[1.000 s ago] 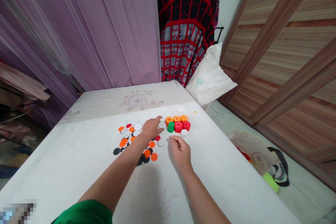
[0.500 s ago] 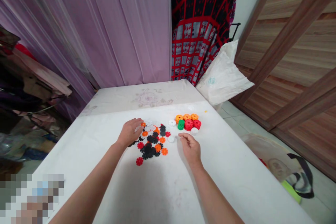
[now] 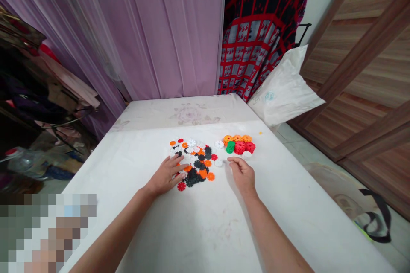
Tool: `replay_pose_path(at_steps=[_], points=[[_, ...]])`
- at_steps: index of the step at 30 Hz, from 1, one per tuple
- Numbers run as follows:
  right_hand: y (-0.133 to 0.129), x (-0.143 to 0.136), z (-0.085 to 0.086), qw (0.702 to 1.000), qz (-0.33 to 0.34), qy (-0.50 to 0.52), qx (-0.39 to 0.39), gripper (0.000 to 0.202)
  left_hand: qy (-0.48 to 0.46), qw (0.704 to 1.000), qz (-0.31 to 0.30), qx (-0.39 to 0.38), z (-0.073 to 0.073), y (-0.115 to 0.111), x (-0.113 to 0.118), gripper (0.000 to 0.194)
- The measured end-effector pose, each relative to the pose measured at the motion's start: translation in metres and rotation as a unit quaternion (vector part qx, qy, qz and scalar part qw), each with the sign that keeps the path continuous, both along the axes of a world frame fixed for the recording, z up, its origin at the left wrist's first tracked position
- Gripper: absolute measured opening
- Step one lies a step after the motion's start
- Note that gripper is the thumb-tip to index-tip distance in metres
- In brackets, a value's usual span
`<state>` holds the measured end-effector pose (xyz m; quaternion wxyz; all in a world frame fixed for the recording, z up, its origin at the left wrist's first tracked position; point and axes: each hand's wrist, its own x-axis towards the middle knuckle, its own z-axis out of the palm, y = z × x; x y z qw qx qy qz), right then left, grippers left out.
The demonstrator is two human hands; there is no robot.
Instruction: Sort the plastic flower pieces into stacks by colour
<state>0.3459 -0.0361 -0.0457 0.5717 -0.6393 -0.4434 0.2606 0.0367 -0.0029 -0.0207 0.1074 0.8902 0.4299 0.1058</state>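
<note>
Many small notched discs, black, orange, red and white, lie in a loose pile (image 3: 194,175) on the white-covered table (image 3: 198,230). My left hand (image 3: 168,174) rests at the pile's left side, fingers spread over the nearest discs. To the right of the pile is my right hand (image 3: 242,173), its thumb and fingertips pressed together; whatever they hold is too small to make out. A white disc (image 3: 218,163) lies just left of those fingertips. Beyond them stand grouped stacks: orange (image 3: 237,138), red (image 3: 240,148) and green (image 3: 230,147), with white discs (image 3: 219,144) beside them.
A white sack (image 3: 285,89) leans at the table's back right corner. On the floor at the right is a clear bag with black handles (image 3: 378,217). A purple curtain (image 3: 173,30) hangs behind the table, and clothes (image 3: 57,72) hang at the left.
The view has shifted, so the table appears further right. My left hand has moved down along the pile, uncovering discs at its upper left. My right hand keeps its closed pose near the white disc.
</note>
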Motion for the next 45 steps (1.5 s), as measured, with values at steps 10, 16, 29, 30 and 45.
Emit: replay_pose_path(at_steps=[10,16,29,30,45], points=[[0.002,-0.001,0.002,1.000,-0.001,-0.016,0.008,0.034,-0.162,0.985,0.057,0.016,-0.014,-0.010,-0.005,0.031],[0.004,-0.003,0.003,1.000,-0.007,-0.028,0.001,0.034,-0.199,0.965,0.162,0.052,-0.005,0.007,0.010,0.031],[0.002,-0.006,0.004,1.000,0.005,-0.031,0.003,0.033,0.036,0.995,0.085,0.031,0.023,0.108,0.056,0.039],[0.002,-0.006,0.004,0.999,0.008,-0.032,0.003,0.032,0.039,0.996,0.080,0.032,0.025,0.108,0.056,0.039],[0.001,-0.008,0.007,0.999,0.011,-0.040,0.015,0.030,-0.061,0.990,0.105,-0.076,0.035,0.090,0.158,0.070]])
